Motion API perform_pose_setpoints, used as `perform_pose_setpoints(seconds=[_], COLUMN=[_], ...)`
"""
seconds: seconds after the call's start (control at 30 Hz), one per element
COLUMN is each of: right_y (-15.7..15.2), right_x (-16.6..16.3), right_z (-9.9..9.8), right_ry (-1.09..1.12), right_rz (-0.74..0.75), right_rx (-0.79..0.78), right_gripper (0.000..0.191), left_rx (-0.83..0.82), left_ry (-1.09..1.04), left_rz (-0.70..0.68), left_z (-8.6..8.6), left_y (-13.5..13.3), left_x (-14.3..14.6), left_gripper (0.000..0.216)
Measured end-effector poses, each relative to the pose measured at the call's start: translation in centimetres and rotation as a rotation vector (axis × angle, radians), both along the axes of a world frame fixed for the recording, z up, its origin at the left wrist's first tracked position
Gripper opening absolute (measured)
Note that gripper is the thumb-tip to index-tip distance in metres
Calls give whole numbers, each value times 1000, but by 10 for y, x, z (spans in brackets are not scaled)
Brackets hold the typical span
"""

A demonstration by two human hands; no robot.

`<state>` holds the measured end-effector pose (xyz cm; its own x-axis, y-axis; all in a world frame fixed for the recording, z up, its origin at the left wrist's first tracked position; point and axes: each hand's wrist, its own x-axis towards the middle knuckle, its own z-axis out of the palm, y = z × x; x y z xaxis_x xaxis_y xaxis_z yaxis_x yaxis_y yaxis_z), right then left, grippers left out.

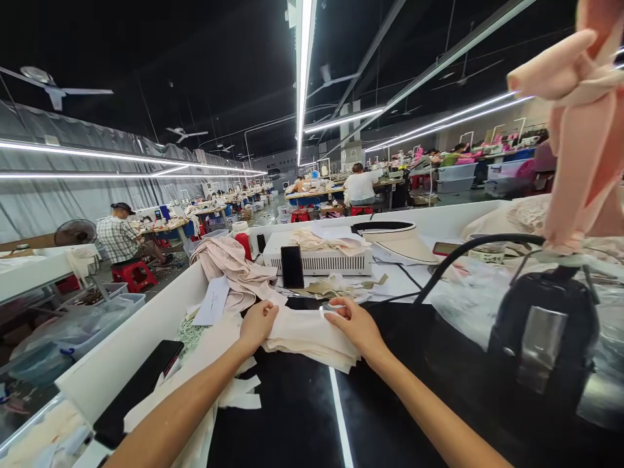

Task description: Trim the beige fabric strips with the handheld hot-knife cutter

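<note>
A cream fabric piece (pixel 305 325) is stretched between my two hands, over a small stack of similar pieces (pixel 316 354) on the glossy black tabletop (pixel 400 403). At its left upper corner, my left hand (pixel 260 323) pinches the fabric with thumb and curled fingers. My right hand (pixel 358 325) grips the opposite corner between thumb and fingertips. A dark phone (pixel 292 266) stands upright just beyond the hands, against a white vented box (pixel 326 260). More cream fabric strips (pixel 238 393) lie left of the stack, partly behind my left forearm.
Pink fabric (pixel 229 263) is heaped at the left. A black device (pixel 139 390) lies near the left edge. To the right stand a dark machine (pixel 541 331) with a black hose and clear plastic (pixel 463 312). A white visor (pixel 394 240) sits behind. Several people work at farther tables.
</note>
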<state>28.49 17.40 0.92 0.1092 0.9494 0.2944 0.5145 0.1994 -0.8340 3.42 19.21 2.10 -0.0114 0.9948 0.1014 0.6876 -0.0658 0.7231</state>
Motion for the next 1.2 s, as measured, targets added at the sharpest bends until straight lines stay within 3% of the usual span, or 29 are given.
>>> perform_pose_setpoints(seconds=[0.2,0.33,0.53,0.63,0.77,0.97,1.07,1.2], right_y=[5,-2,-16,-20,-30,-55,-69,-84], right_x=[-1,-8,-20,-24,-25,-35,-48,-66], right_z=[-4,-3,-3,-5,-6,1,2,0], right_ry=[-174,-301,-484,-551,-578,-503,-471,-398], right_rz=[-19,-6,49,140,239,351,400,457], right_rx=[5,69,171,193,224,265,274,249], right_gripper=[26,15,33,30,31,30,28,26], left_rx=[-2,-3,-18,-27,-7,35,-10,-58], left_ry=[134,158,98,67,91,299,413,475], left_rz=[20,32,43,41,36,69,64,37], left_z=[-1,-3,0,7,27,55,51,32], left_y=[-3,-5,-11,-13,-20,-53,-73,-89], left_x=[-2,-3,-7,-15,-42,-111,-133,-139], left_gripper=[33,33,33,33,31,27,25,25])
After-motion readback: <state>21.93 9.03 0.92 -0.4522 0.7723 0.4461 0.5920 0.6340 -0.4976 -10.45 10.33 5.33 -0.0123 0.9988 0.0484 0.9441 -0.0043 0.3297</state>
